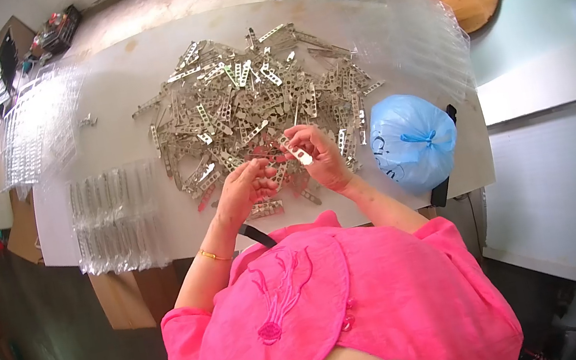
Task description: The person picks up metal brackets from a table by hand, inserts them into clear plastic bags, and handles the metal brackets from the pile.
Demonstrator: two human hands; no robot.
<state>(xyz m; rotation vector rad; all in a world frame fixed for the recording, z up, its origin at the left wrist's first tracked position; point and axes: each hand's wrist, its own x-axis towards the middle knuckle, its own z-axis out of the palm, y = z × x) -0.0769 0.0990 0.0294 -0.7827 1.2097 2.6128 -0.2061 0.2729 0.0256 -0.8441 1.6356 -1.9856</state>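
My right hand (325, 163) pinches a flat, shiny metal strip with holes (296, 151) between thumb and fingers, over the near side of the heap. Just to its left, my left hand (246, 189) is held with fingers loosely curled and apart, and I see nothing in it. Beneath and beyond both hands spreads a large heap of similar perforated metal strips (242, 95), lying in all directions. A small group of strips (267, 208) lies close to the table's front edge, below my left hand.
Clear plastic packs (118, 221) lie in rows at the table's front left. More clear plastic trays (36, 128) are stacked at the far left, and others (418, 41) at the far right. A tied blue plastic bag (414, 142) stands right of the heap on the pale table (115, 141).
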